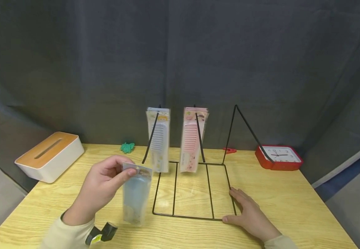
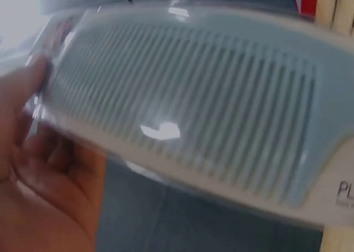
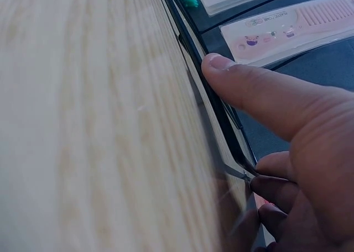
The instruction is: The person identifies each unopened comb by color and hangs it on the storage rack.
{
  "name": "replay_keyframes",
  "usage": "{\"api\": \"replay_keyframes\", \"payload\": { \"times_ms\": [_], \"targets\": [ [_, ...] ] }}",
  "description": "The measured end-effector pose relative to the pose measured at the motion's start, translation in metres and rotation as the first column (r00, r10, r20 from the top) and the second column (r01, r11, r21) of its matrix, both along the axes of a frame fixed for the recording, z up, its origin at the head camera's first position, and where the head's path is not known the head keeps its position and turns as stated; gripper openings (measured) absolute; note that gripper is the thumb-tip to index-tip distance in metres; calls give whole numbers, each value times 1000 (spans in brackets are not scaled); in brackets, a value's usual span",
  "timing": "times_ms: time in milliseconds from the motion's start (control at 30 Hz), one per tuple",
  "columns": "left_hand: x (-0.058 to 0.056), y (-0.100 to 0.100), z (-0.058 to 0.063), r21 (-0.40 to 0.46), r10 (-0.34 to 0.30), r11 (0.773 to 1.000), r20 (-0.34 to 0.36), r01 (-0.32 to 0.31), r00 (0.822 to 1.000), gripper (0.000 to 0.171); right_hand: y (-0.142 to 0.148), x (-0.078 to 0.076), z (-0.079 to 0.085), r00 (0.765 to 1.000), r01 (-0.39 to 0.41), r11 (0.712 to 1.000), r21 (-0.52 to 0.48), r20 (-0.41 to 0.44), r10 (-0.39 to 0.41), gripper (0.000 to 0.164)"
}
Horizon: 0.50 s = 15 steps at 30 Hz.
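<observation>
My left hand (image 1: 100, 186) pinches the top of a clear-packaged blue comb (image 1: 135, 197) between thumb and fingers. The comb hangs down, left of the black wire rack (image 1: 209, 186); its teeth fill the left wrist view. From two arms of the rack hang packaged combs, bluish-white combs (image 1: 159, 141) on the left arm and pink combs (image 1: 192, 141) on the middle one. The right arm of the rack bears nothing. My right hand (image 1: 251, 214) touches the rack's front right corner, thumb at the front bar, fingers by the side bar.
A white tissue box with a wooden lid (image 1: 47, 155) stands at the left. Behind the rack lie a green tangled bundle (image 1: 127, 147) and a red clip (image 1: 229, 150). A red clock (image 1: 279, 157) is at the back right, near the dark curtain (image 1: 198, 62).
</observation>
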<state>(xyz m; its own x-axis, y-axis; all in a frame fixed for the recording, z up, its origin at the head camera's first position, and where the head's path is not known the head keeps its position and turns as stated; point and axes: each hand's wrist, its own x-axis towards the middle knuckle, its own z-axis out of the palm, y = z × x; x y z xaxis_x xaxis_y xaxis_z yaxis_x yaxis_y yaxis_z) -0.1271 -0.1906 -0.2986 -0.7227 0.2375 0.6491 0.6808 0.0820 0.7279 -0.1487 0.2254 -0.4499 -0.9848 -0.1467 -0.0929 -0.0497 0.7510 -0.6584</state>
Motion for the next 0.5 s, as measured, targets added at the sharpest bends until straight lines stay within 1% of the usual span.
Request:
{"api": "replay_keyframes", "payload": {
  "times_ms": [33, 100, 167, 300, 400, 500],
  "targets": [
    [1, 4, 2, 16, 5, 1000, -15, -5, 1000, 16, 0, 0, 0, 1000, -1, 1000, -2, -1, 1, 111],
    [3, 10, 5, 30, 28, 999, -22, -28, 999, 16, 1, 0, 0, 1000, -2, 1000, -4, -2, 2, 111],
    [3, 15, 7, 29, 59, 998, -10, -59, 998, 16, 1, 0, 0, 1000, -5, 1000, -8, -1, 5, 110],
    [1, 19, 8, 25, 91, 996, 27, -91, 996, 11, 1, 1, 0, 1000, -9, 1000, -13, -1, 9, 110],
    [-4, 19, 6, 13, 116, 993, 56, -117, 992, 7, 0, 1, 1, 1000, -10, 1000, -9, -8, 10, 110],
    [-13, 21, 4, 7, 151, 988, 115, -153, 982, 3, 0, 1, 1, 1000, -11, 1000, -11, -12, 11, 109]
  ]
}}
